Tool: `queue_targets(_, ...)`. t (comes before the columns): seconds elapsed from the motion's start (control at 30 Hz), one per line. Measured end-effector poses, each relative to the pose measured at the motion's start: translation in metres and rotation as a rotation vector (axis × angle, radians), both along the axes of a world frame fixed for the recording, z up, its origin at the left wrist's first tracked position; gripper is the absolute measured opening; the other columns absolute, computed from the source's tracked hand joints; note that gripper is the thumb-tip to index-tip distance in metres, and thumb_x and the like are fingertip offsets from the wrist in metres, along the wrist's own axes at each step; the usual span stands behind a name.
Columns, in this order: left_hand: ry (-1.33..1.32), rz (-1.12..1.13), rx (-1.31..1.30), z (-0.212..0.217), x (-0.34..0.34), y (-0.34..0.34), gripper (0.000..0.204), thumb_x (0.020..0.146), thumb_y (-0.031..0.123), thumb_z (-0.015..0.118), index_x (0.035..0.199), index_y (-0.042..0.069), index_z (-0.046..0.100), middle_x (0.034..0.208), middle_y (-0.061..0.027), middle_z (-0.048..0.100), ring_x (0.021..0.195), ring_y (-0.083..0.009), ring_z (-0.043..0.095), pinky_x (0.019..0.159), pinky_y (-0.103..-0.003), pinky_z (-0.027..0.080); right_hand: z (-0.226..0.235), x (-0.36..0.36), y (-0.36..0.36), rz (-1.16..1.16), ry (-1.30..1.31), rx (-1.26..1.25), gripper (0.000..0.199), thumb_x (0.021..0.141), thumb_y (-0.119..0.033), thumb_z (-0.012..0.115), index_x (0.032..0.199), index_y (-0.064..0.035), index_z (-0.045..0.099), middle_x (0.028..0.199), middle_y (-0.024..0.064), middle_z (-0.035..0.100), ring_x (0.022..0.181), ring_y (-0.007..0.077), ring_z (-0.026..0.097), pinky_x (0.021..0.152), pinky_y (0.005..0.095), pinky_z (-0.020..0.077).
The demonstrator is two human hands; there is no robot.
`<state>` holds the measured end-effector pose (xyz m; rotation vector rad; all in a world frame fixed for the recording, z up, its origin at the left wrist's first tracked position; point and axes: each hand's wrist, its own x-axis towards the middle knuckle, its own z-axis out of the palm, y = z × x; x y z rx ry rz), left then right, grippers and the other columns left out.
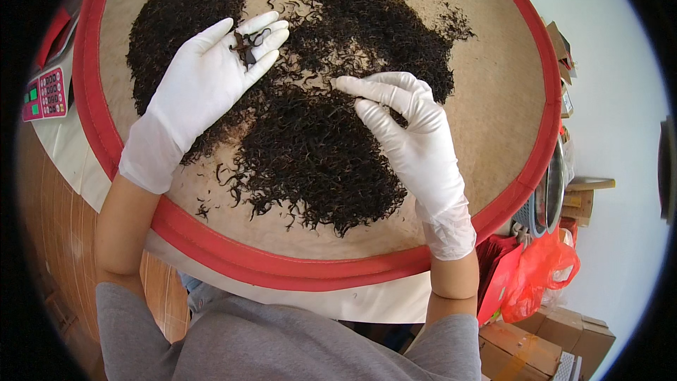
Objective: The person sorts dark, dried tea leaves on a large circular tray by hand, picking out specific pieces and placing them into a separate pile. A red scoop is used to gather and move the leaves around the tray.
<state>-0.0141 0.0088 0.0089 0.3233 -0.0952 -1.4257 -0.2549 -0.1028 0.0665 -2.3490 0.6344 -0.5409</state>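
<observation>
A large round woven tray with a red rim (233, 257) carries a wide spread of dark curled tea leaves (317, 148). My left hand (204, 81), in a white glove, lies palm up over the left part of the pile with a few dark leaf pieces (245, 46) resting on its fingers. My right hand (405, 130), also gloved in white, hovers over the middle of the pile with its fingertips pinched together at the leaves near the centre.
A scale with a pink keypad (46, 92) sits at the tray's left edge. On the right are a metal bowl (546, 194), red and orange plastic bags (539, 271) and cardboard boxes (543, 342). Wooden floor shows at the lower left.
</observation>
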Motion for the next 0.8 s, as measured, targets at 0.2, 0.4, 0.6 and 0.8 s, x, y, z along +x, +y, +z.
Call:
queue_targets(0.2,-0.016,-0.128,0.043,0.011,-0.016,-0.002,0.052,0.107,0.024,0.033,0.146,-0.011,0.031,0.147,-0.0218,0.042,0.135,-0.0266,0.044,0.113,-0.037,0.036,0.001,0.002,0.0,-0.193,0.02,0.154,0.032,0.088,-0.003,0.067,0.12,-0.0065,0.069,0.085,0.0113,0.07,0.076,0.0181,0.063,0.073,0.0309,0.0504)
queue_targets(0.4,-0.077,-0.264,0.026,0.016,-0.025,0.001,0.057,0.107,0.033,0.031,0.15,-0.006,0.028,0.148,-0.02,0.042,0.134,-0.0239,0.046,0.111,-0.036,0.039,0.004,-0.002,-0.008,-0.129,-0.054,0.48,0.024,0.099,-0.01,0.056,0.119,-0.0025,0.067,0.093,0.0039,0.071,0.082,0.0082,0.062,0.078,0.0234,0.0499)
queue_targets(0.6,-0.082,-0.273,0.016,0.016,-0.026,0.0,0.057,0.107,0.032,0.032,0.15,-0.006,0.027,0.145,-0.0201,0.044,0.131,-0.0242,0.048,0.107,-0.037,0.043,0.008,-0.009,-0.023,-0.015,-0.142,0.955,0.033,0.102,-0.018,0.052,0.127,0.0018,0.059,0.106,0.0125,0.07,0.09,0.0177,0.067,0.082,0.0275,0.0519)
queue_targets(0.8,-0.08,-0.268,0.009,0.015,-0.025,0.0,0.058,0.107,0.032,0.033,0.149,-0.007,0.027,0.142,-0.02,0.047,0.129,-0.0236,0.05,0.106,-0.037,0.044,0.003,-0.006,-0.027,0.002,-0.276,1.29,0.036,0.101,-0.02,0.055,0.129,0.0026,0.056,0.11,0.0177,0.069,0.095,0.0233,0.069,0.08,0.0294,0.0543)
